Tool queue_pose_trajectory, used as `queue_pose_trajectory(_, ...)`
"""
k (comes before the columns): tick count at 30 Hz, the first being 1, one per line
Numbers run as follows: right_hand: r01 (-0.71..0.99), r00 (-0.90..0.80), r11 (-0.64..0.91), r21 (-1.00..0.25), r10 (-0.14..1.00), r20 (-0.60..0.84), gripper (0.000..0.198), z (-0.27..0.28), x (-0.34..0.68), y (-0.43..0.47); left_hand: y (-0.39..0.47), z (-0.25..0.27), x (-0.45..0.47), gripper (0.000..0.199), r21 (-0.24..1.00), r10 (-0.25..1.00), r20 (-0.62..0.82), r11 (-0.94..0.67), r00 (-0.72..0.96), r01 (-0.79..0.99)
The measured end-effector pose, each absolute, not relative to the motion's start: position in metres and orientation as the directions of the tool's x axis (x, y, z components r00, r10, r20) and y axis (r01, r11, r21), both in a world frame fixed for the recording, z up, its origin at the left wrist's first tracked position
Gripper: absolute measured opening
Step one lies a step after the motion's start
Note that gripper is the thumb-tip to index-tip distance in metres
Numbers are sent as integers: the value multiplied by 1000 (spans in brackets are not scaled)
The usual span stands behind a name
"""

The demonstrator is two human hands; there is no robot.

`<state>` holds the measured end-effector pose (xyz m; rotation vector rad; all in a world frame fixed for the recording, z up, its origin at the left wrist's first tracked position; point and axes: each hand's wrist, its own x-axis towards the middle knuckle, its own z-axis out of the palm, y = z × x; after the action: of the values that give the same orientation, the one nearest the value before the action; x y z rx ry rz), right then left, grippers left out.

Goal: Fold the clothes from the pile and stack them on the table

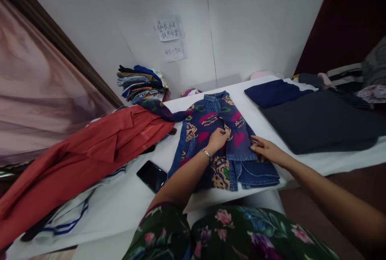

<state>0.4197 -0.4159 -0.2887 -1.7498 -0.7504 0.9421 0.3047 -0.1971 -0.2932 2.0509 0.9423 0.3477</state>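
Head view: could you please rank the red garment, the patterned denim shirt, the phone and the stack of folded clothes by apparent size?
1. Red garment, though nearer the camera.
2. Patterned denim shirt.
3. Stack of folded clothes, farther away, so unsure.
4. Phone.

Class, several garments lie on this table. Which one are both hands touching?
The patterned denim shirt in the middle: the left hand and right hand rest on it. The red garment and dark cloths lie untouched.
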Motion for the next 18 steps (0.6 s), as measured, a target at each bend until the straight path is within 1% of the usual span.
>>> queue_pose_trajectory(3, 207, 545, -348, -914, 817, -187, 79, -297, 413, -408, -220, -287, 293, 30, 718, 690, -160, -410, 706, 563)
queue_pose_trajectory(5, 289, 563, -359, -888, 814, -145, 77, -300, 412, -403, -229, -281, 291, 31, 704, 697, -179, -403, 695, 585)
queue_pose_trajectory(6, 299, 564, -354, -886, 815, -135, 75, -299, 411, -401, -233, -278, 291, 32, 705, 702, -181, -396, 689, 589)
queue_pose_trajectory(8, 252, 567, -315, -915, 814, -124, 72, -291, 412, -401, -241, -273, 293, 33, 714, 708, -184, -381, 682, 588)
queue_pose_trajectory(10, 157, 574, -241, -958, 812, -110, 69, -280, 414, -406, -248, -268, 293, 34, 725, 697, -198, -369, 690, 581)
queue_pose_trajectory(12, 61, 566, -200, -978, 814, -131, 66, -271, 415, -415, -255, -264, 291, 34, 731, 670, -218, -368, 709, 574)
queue_pose_trajectory(15, -23, 491, -285, -958, 832, -259, 67, -270, 415, -428, -263, -258, 282, 22, 720, 629, -222, -409, 745, 561)
queue_pose_trajectory(16, -16, 470, -319, -948, 834, -289, 69, -273, 415, -431, -264, -256, 279, 18, 697, 631, -192, -452, 752, 557)
queue_pose_trajectory(18, 34, 455, -359, -933, 837, -306, 71, -282, 415, -434, -264, -251, 277, 16, 613, 641, -72, -576, 764, 541)
